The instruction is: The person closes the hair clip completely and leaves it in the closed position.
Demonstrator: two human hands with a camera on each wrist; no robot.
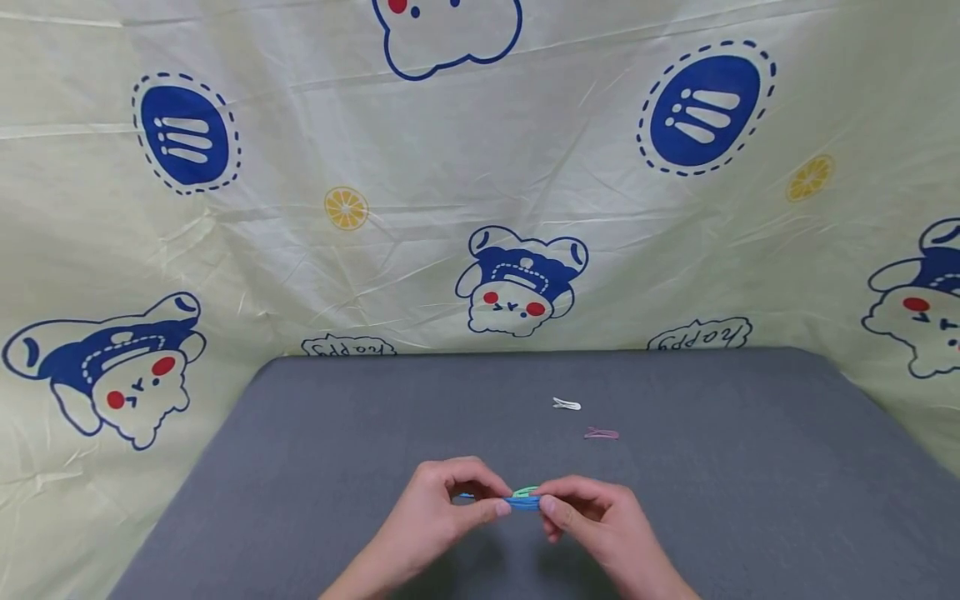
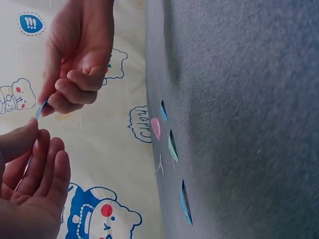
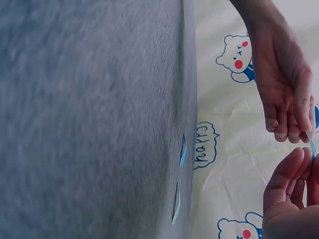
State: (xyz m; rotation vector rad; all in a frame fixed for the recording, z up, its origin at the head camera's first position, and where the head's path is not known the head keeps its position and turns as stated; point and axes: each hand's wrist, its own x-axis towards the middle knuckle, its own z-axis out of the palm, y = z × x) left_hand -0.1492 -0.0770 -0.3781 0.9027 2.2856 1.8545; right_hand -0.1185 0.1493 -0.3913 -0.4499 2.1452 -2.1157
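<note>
Both hands meet at the front middle of the table in the head view, with a slim blue hair clip [image 1: 522,503] stretched level between them. My left hand [image 1: 448,502] pinches one end between thumb and fingertips. The other end is pinched by my right hand [image 1: 596,512], whose remaining fingers are curled in. In the left wrist view the held blue hair clip [image 2: 42,109] shows as a thin strip raised above the table. Just behind it in the head view lies a green hair clip [image 1: 525,492], partly covered by the hands.
Farther back on the grey table [image 1: 337,433] lie a white hair clip [image 1: 567,404] and a pink hair clip [image 1: 602,433]. Two more blue clips rest on the table in the left wrist view, one nearer [image 2: 185,201], one farther [image 2: 163,110]. A printed cloth [image 1: 420,150] hangs behind.
</note>
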